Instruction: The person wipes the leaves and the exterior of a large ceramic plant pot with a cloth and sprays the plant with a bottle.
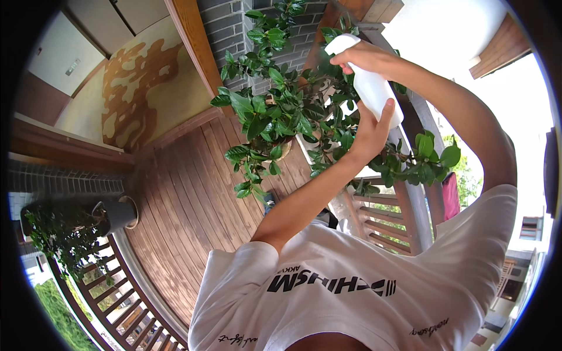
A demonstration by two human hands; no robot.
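Observation:
A white plastic spray bottle (378,93) is held tilted among the leaves of a bushy green potted plant (281,109). My right hand (362,57) grips its neck just under the spray head, with fingers at the trigger. Lower down, my left hand (373,129) holds the bottle near its base, thumb on one side and the fingers partly hidden behind it. The nozzle points toward the upper leaves, by the grey brick wall (226,30). Leaves hide most of the plant's pot.
Below lies a wooden plank floor (193,175). A wooden railing (382,223) stands beyond my left forearm, another (118,285) at lower left. A dark pot (118,215) with a trailing plant (61,237) is at the left. A wooden post (197,44) rises beside the brick wall.

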